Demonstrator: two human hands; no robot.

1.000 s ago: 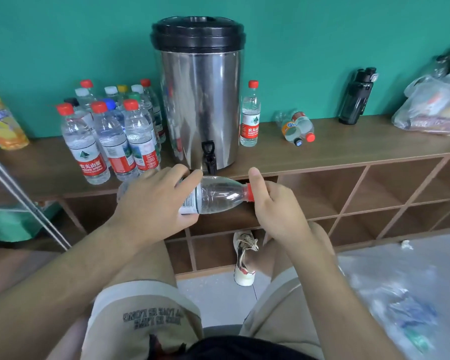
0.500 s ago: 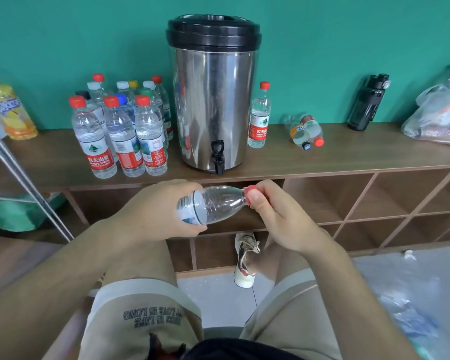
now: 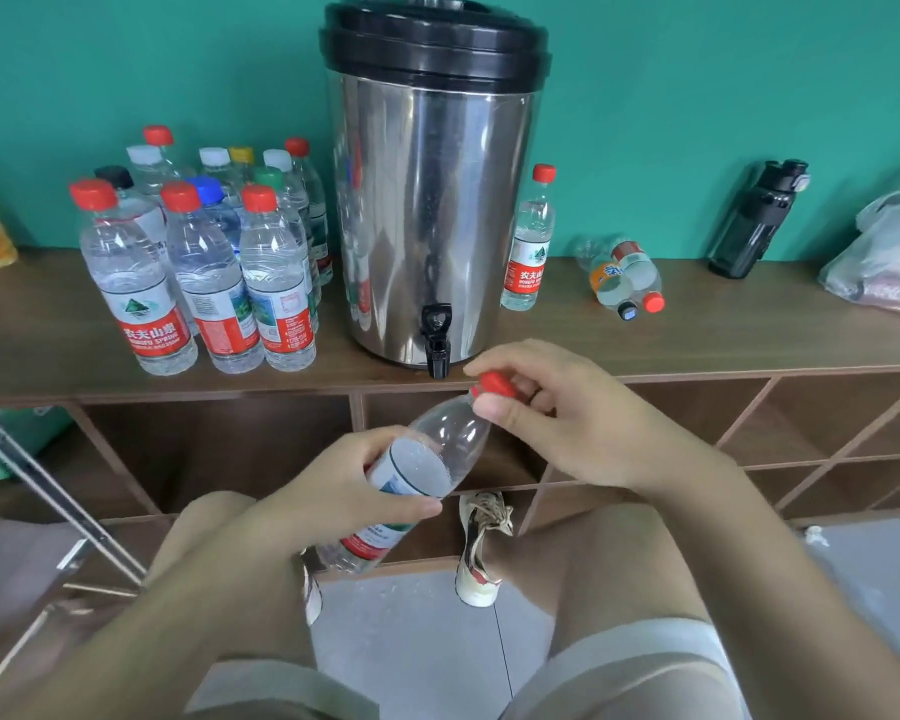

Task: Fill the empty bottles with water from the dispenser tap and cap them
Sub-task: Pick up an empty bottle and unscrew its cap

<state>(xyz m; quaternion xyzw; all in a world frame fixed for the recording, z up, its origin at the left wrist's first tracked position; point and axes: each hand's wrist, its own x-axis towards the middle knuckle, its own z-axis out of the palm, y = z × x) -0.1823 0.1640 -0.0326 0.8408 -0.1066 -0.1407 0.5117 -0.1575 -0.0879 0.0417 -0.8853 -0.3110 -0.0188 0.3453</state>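
Teal wall is seen behind a long wooden shelf, on which one steel dispenser with a black tap stands just beyond both hands. One clear bottle is held tilted between the hands, below and in front of the tap, its neck raised toward the right. The left hand is wrapped round the labelled body, and the red cap is pinched by the fingers and thumb of the right hand. No water can be made out inside, so the bottle is judged empty and very light. Its thin walls would be expected to dent under a hard squeeze, so the labelled band is thought the better place to be gripped, with the cap turned by the fingertips. Beyond the left hand a cluster of capped bottles is stood, in which twelve caps are counted, some partly hidden. Beyond the right hand one upright bottle, two lying bottles and one dark flask are seen.
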